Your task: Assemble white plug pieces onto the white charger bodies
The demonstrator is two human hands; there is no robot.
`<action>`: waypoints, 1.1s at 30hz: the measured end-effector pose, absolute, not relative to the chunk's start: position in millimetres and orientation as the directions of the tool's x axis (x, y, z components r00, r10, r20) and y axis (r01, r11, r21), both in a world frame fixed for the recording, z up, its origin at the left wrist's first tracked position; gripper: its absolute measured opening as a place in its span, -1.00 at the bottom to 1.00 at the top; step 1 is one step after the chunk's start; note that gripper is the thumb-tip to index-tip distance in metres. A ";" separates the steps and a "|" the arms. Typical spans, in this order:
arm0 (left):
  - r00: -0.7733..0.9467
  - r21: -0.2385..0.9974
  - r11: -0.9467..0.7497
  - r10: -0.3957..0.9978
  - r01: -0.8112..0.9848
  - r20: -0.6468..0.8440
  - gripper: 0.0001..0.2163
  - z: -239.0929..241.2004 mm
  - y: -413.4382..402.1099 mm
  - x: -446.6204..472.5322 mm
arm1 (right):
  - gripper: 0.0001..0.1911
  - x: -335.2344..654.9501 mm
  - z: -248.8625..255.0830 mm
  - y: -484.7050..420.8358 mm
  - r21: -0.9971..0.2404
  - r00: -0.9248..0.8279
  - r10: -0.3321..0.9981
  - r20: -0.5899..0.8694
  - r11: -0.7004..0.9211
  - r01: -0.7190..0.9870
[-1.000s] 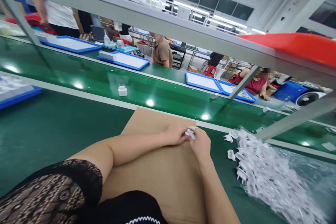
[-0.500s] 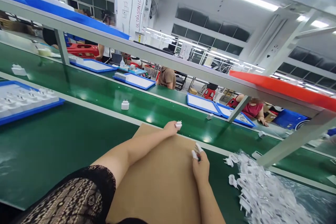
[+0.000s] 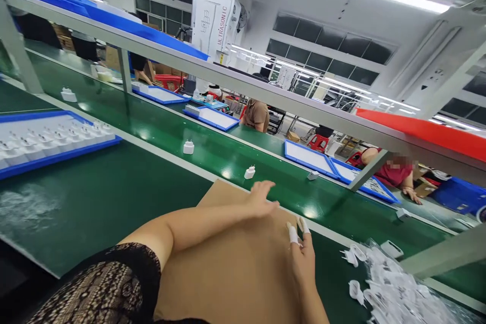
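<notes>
My left hand (image 3: 261, 196) hovers open over the far edge of a brown cardboard sheet (image 3: 235, 268), fingers spread and holding nothing. Just beyond it a small white charger plug (image 3: 249, 172) lies on the green conveyor belt (image 3: 212, 154), and another white plug (image 3: 188, 147) lies further left. My right hand (image 3: 301, 250) rests on the cardboard's right part with white finger cots on two fingertips, fingers extended and empty. A heap of small white plastic parts (image 3: 395, 288) lies to its right.
A blue tray (image 3: 49, 136) of white plugs sits at the left. More blue trays (image 3: 309, 158) line the belt's far side, where other people sit. A grey metal rail (image 3: 243, 88) crosses overhead, with a red bin (image 3: 429, 131) on it.
My left hand reached out to the belt, set the white plug down there and let go. My right hand opened and moved apart from the left. The view tilted up and left.
</notes>
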State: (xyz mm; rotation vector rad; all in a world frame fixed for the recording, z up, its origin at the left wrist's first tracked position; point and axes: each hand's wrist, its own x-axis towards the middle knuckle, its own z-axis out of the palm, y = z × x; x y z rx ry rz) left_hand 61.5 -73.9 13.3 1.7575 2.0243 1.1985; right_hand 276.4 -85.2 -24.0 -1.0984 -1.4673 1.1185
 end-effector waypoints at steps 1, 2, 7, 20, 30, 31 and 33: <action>-0.142 0.689 -0.182 0.912 0.701 0.386 -0.37 8.0 -84.3 73.4 | -0.21 274.9 -21.4 -89.3 -0.995 -0.156 0.983 0.100 0.102 -0.001; -0.023 0.693 -0.302 0.908 0.654 0.418 -0.38 2.7 -93.3 83.7 | -0.20 273.7 -19.2 -92.9 -0.993 -0.189 0.981 0.053 0.032 -0.111; 0.376 0.609 -0.581 0.814 0.540 0.443 -0.70 -20.6 -109.0 103.9 | -0.31 271.3 -12.7 -100.8 -0.901 -0.379 0.922 -0.084 -0.232 -0.366; 0.450 0.546 -0.620 0.784 0.564 0.427 -0.84 -42.8 -96.0 92.2 | -0.34 280.9 3.4 -93.1 -0.815 -0.531 0.801 -0.275 -0.487 -0.313; 0.359 0.634 -0.618 0.787 0.465 0.502 -0.62 -48.0 -97.6 91.9 | -0.36 301.2 -34.5 -74.0 -0.827 -0.499 0.812 -0.303 -0.485 -0.285; 0.367 0.634 -0.628 0.778 0.452 0.510 -0.61 -49.5 -97.1 92.3 | -0.33 303.9 -44.1 -68.1 -0.825 -0.500 0.806 -0.317 -0.494 -0.273; 0.390 0.621 -0.639 0.769 0.454 0.507 -0.62 -53.7 -94.7 92.8 | -0.26 307.2 -60.1 -56.1 -0.836 -0.507 0.797 -0.327 -0.495 -0.238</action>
